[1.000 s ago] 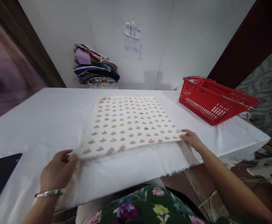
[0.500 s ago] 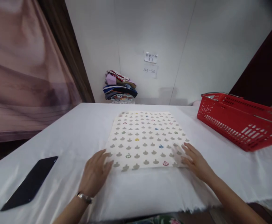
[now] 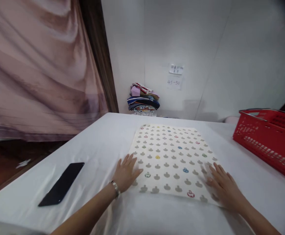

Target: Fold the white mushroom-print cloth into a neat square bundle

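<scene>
A cream cloth point(image 3: 169, 166) printed with grey, red, blue, green and yellow mushroom-like shapes lies flat on the white-covered table point(image 3: 93, 140). My left hand point(image 3: 126, 173), with a metal band at the wrist, rests with fingers spread on the cloth's left edge near its front corner. On the opposite side, my right hand point(image 3: 224, 187) lies with spread fingers over the right edge, close to the front right corner. Neither hand grips anything.
A black flat phone-like object point(image 3: 61, 184) lies at the left. Folded clothes point(image 3: 143, 99) are stacked beyond the table's far edge, below paper notes point(image 3: 175, 76) on the wall. A red basket point(image 3: 267, 140) stands at the right. A pink curtain point(image 3: 42, 65) hangs at the left.
The view has turned left, so everything appears farther right. My left hand has slid forward along the cloth's left edge. My right hand remains at the right edge.
</scene>
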A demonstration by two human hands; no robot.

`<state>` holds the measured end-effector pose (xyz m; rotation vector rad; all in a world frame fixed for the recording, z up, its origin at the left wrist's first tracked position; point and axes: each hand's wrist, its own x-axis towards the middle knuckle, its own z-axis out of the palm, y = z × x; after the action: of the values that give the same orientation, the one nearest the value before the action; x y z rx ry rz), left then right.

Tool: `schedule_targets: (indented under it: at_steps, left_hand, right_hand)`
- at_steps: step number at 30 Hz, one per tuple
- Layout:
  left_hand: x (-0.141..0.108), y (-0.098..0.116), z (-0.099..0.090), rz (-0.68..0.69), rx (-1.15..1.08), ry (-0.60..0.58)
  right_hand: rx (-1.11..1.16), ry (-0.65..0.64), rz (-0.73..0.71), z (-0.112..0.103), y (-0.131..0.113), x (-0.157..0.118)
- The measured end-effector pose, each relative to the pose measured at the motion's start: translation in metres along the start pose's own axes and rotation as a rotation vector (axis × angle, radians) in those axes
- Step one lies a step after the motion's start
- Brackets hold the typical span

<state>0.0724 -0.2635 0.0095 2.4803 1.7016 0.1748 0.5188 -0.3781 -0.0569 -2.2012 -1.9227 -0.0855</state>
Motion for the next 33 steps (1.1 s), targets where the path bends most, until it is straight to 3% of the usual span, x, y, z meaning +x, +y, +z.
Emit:
schedule_targets:
  at_steps: [2, 5, 9, 13, 16, 19, 22, 24, 27, 33]
  left_hand:
    - [0.023, 0.004, -0.002, 0.059, 0.011, 0.005]
    - [0.047, -0.004, 0.006, -0.011, 0.027, -0.103]
    - [0.052, -0.021, 0.018, -0.036, -0.019, -0.131]
    - [0.067, -0.019, 0.013, -0.094, -0.039, -0.126]
    - [0.110, -0.007, 0.004, -0.041, 0.020, -0.047]
    - [0.175, 0.001, 0.002, 0.039, 0.079, -0.021]
    - [0.235, -0.002, 0.008, 0.033, 0.131, -0.049]
    - [0.263, -0.011, 0.014, -0.032, 0.128, -0.078]
    - [0.282, -0.029, 0.024, -0.105, 0.091, -0.093]
    - [0.284, -0.036, 0.031, -0.102, 0.058, -0.076]
  right_hand:
    - [-0.018, 0.028, -0.013, 0.007, 0.006, 0.016]
    - [-0.048, 0.011, -0.029, 0.021, 0.023, 0.028]
    - [-0.017, 0.021, 0.016, 0.038, 0.043, 0.024]
    - [0.017, -0.023, 0.061, 0.033, 0.043, 0.034]
    - [0.010, -0.022, 0.011, 0.020, 0.022, 0.071]
    - [0.020, -0.061, -0.100, 0.011, -0.011, 0.129]
    - [0.024, -0.120, -0.046, 0.013, -0.032, 0.196]
    - [0.019, -0.147, 0.008, 0.018, -0.032, 0.234]
    - [0.010, -0.156, 0.138, 0.027, -0.013, 0.266]
    - [0.019, -0.177, 0.180, 0.035, 0.010, 0.276]
